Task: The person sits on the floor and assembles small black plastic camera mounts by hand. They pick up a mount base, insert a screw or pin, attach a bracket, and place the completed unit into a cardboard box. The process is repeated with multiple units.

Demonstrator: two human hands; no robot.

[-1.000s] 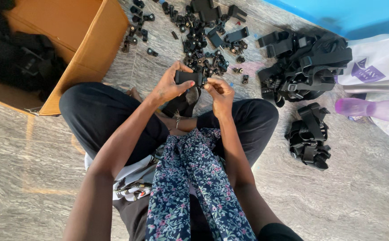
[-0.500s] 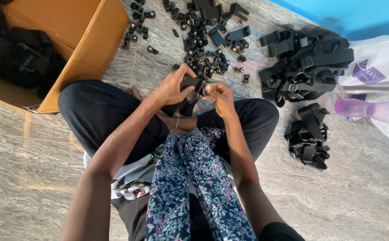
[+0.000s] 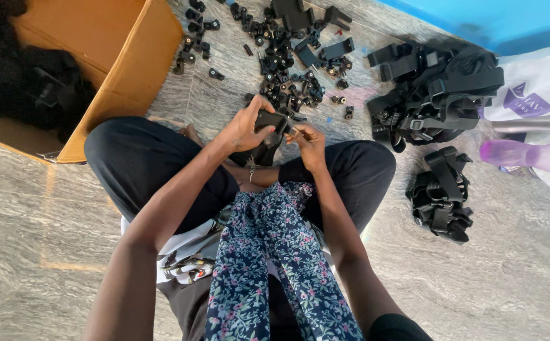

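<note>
Your left hand (image 3: 245,128) is closed around a small black plastic part with a strap hanging from it (image 3: 269,121), thumb on top and fingers curled under, so the part sits clamped in that grip just above your crossed legs. Its long axis runs from your left palm toward your right, slightly tilted, and the free end pokes out on the right side of the grip. Your right hand (image 3: 310,142) meets that free end: its fingertips (image 3: 295,131) are pinched together right at the tip of the part, touching it or some very small piece there; which of the two, you cannot tell from this view. So the right hand is the nearer one to the working end, and the left is only the holder. The dark strap dangles below the grip, down between your knees. Beyond the two hands, away from your body, lies a scatter of small black plastic fittings (image 3: 284,79) on the grey marbled stone floor (image 3: 521,278). To the right of the grip sit two heaps of black webbing straps with buckles (image 3: 436,95), well apart from your hands. To the left of the grip stands an open brown cardboard box (image 3: 126,69) with dark items inside.
</note>
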